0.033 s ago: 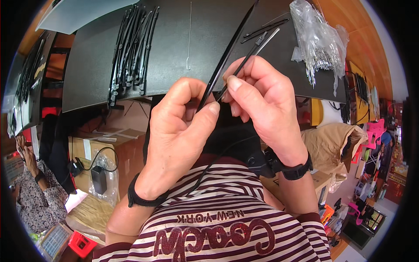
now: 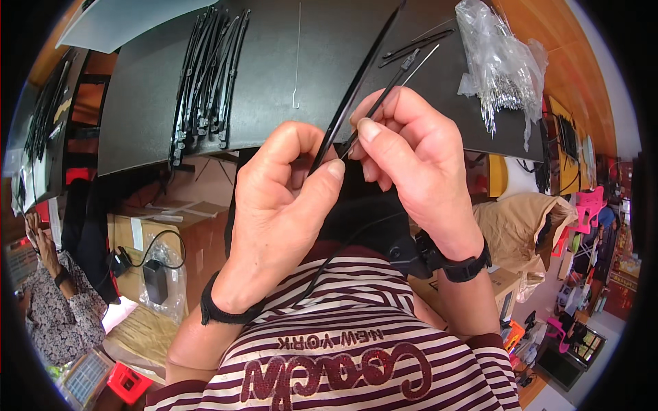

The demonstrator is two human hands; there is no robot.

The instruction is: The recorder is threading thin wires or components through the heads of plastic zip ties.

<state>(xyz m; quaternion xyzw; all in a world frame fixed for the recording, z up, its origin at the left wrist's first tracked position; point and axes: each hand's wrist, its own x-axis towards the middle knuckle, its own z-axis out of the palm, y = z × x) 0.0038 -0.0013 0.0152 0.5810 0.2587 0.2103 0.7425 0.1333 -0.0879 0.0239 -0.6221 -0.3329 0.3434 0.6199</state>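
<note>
My left hand (image 2: 284, 198) pinches the lower end of a long, glossy black strip (image 2: 356, 79), which looks like a wiper blade and slants up past the frame's top. Opposite it, my right hand (image 2: 421, 154) grips a thinner black strip (image 2: 385, 96) with a grey clip at its far end. A thin silver metal strip (image 2: 426, 60) sticks out behind the right fingers; its lower part is hidden. The fingertips nearly meet, close to the lower ends of both black strips, above my lap. What exactly joins there is too small to tell.
On the dark table (image 2: 267, 41) lie a bundle of black strips (image 2: 209, 75), a hooked wire (image 2: 297, 61) and, at right, a plastic bag (image 2: 497, 55) of silver wires. Cardboard boxes (image 2: 199, 236) stand below the left edge. Another person's hand (image 2: 46, 243) is at far left.
The silver strip behind my right hand shows a narrower side than before. Both hands and the black strips look unmoved.
</note>
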